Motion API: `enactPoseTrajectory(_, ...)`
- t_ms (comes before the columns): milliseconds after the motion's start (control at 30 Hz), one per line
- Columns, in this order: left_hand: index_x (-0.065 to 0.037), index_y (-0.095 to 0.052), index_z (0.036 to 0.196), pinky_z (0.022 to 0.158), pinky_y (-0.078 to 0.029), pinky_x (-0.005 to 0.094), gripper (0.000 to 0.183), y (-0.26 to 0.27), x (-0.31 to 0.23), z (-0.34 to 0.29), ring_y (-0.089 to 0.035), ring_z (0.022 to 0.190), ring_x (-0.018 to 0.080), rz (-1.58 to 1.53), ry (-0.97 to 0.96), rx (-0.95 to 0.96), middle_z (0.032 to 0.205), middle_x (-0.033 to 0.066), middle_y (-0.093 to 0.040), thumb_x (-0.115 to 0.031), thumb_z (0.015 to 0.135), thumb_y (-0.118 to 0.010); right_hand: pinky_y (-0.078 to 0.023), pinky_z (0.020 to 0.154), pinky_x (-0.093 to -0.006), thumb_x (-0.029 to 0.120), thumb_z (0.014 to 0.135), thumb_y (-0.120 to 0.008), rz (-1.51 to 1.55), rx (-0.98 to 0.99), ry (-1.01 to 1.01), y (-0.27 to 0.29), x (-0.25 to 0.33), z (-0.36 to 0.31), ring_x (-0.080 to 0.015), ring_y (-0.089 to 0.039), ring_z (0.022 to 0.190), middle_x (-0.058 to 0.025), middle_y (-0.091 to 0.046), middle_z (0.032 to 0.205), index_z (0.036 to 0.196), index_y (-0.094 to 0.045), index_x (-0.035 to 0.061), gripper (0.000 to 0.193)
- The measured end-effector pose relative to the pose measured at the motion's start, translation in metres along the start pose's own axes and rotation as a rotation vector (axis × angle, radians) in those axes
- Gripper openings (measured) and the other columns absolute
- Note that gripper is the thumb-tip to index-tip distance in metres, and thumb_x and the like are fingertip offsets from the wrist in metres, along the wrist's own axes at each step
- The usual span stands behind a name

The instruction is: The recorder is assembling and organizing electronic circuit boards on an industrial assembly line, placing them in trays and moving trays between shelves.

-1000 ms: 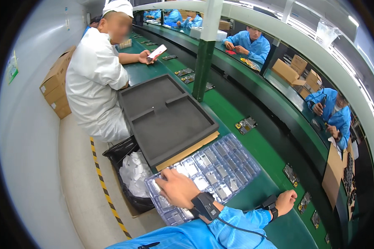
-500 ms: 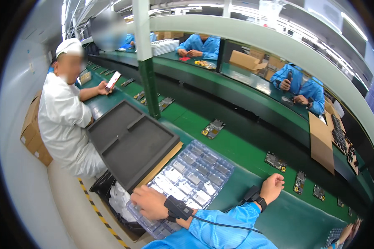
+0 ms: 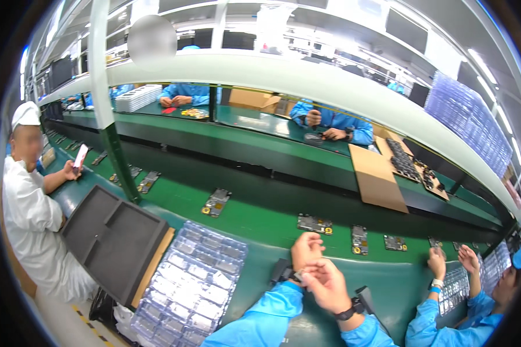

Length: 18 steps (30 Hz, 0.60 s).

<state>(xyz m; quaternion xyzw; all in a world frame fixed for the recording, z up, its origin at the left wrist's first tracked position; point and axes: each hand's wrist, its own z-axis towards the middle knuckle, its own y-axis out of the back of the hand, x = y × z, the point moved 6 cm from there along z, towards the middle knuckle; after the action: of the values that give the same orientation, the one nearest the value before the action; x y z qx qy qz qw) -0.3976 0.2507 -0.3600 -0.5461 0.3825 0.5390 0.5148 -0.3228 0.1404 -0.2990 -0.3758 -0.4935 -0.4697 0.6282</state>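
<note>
My left hand (image 3: 307, 248) is raised at the near edge of the green conveyor, its fingers curled; what they hold, if anything, is hidden. Just in front of it, my right hand (image 3: 329, 287) has thumb and fingers pinched together beside the left wrist. Something small and greyish may be at those fingertips, too small to make out. Beyond my hands lies a circuit board (image 3: 315, 224) with a yellow ring. Left of them, a clear plastic tray (image 3: 200, 260) has many pockets with flat metallic pieces. Black straps and small devices sit on both wrists.
A black foam-lined box (image 3: 113, 240) stands left of the tray. More circuit boards (image 3: 216, 202) lie along the conveyor (image 3: 260, 234). A co-worker (image 3: 460, 315) reaches in at right; a person in white (image 3: 32, 231) stands at left. A green-white post (image 3: 114, 150) rises behind the box.
The view has swung to the right. My left hand has left the tray and come over beside my right hand. The right hand has drawn back, its fingers now near the left wrist.
</note>
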Motion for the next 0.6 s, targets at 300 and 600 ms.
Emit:
enactPoseTrajectory(300, 0.001, -0.062, 0.116, 0.086, -0.062, 0.0356, 0.033, 0.017, 0.011, 0.02, -0.067, 0.104, 0.0227, 0.125, -0.198, -0.182, 0.114, 0.0125, -0.065, 0.014, 0.086, -0.057, -0.06, 0.077, -0.0351, 0.013, 0.091, -0.074, -0.679, -0.194, 0.002, 0.125, -0.02, -0.062, -0.0245, -0.073, 0.087, -0.0159, -0.068, 0.114, 0.116, -0.071, 0.0013, 0.027)
enactPoseTrajectory(600, -0.003, -0.068, 0.111, 0.099, -0.05, 0.0502, 0.034, 0.129, -0.059, 0.114, -0.062, 0.113, 0.0399, 1.209, -0.278, -0.489, 0.115, 0.0225, -0.067, -0.009, 0.077, -0.068, -0.055, 0.088, -0.0501, 0.004, 0.089, -0.066, -0.774, -0.151, 0.071, 0.143, -0.025, -0.063, -0.042, -0.065, 0.105, -0.0212, -0.066, 0.114, 0.124, -0.058, 0.0029, 0.036)
